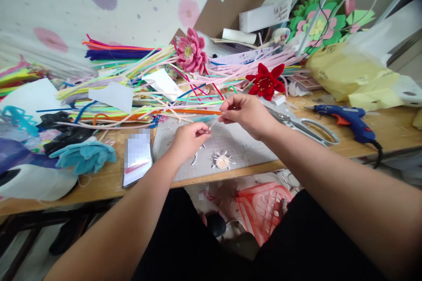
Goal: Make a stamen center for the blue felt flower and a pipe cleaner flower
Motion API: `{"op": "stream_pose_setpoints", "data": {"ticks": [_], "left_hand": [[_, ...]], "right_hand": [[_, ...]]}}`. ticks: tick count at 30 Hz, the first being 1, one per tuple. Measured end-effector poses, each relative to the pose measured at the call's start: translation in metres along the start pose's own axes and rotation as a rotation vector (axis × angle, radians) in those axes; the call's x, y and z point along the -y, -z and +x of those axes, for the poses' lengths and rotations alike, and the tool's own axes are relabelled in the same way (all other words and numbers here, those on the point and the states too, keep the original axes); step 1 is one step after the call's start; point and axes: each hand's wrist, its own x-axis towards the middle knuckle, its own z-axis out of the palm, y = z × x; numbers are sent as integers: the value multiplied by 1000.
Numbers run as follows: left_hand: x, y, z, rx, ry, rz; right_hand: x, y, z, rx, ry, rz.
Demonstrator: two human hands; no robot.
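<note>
Over the grey cutting mat [244, 151], my left hand [189, 140] is closed, thumb and fingers pinched on a thin pale strand [212, 126]. My right hand [245, 114] is a little higher and to the right, its fingertips also pinched at the strand's upper end. The strand is too fine to tell exactly what it is. Below the hands lies a small cream round piece [222, 161] with short white prongs sticking out all around. Small curved white bits [194, 159] lie beside my left hand. Silver scissors [305, 129] rest right of my right wrist.
Bundles of coloured pipe cleaners [132, 59] cover the table's back. A pink flower [191, 50], red flower [266, 81] and blue flower [84, 157] sit around. A phone [137, 158] leans at left; a blue glue gun [349, 116] lies right. A red basket [263, 206] is below.
</note>
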Motion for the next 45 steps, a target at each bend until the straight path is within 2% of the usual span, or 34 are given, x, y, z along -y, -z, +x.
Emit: {"op": "stream_pose_setpoints", "data": {"ticks": [7, 10, 12, 14, 17, 18, 20, 24, 28, 32, 34, 36, 39, 45], "left_hand": [[25, 33, -1, -2, -70, 310], [17, 40, -1, -6, -147, 430], [3, 41, -3, -58, -181, 413], [-14, 37, -7, -95, -171, 196], [-38, 24, -18, 25, -69, -400], [-44, 19, -23, 42, -16, -504], [-51, 9, -34, -13, 66, -592], [-51, -4, -61, -113, 127, -405], [-45, -16, -88, -258, 76, -162], [-40, -33, -105, -282, 78, -286], [-39, -38, -108, -285, 17, -208], [-38, -39, -109, -298, -104, -48], [-38, -38, -107, -306, -255, 95], [-35, -42, -104, -306, -308, 183]], "right_hand": [[14, 28, -1, 6, 71, -122], [16, 30, -4, 47, 82, -172], [19, 25, -8, 90, 80, -174], [23, 18, -12, 138, 80, -167], [28, 8, -18, 190, 100, -177], [30, 5, -20, 202, 110, -185], [31, 2, -24, 218, 125, -204], [30, 2, -31, 274, 148, -307], [24, 3, -36, 349, 149, -439], [14, 3, -38, 418, 70, -403], [9, 2, -38, 445, 1, -337], [3, 1, -38, 444, -50, -290], [-4, 0, -38, 419, -69, -284], [-15, -1, -36, 390, -57, -397]]}}
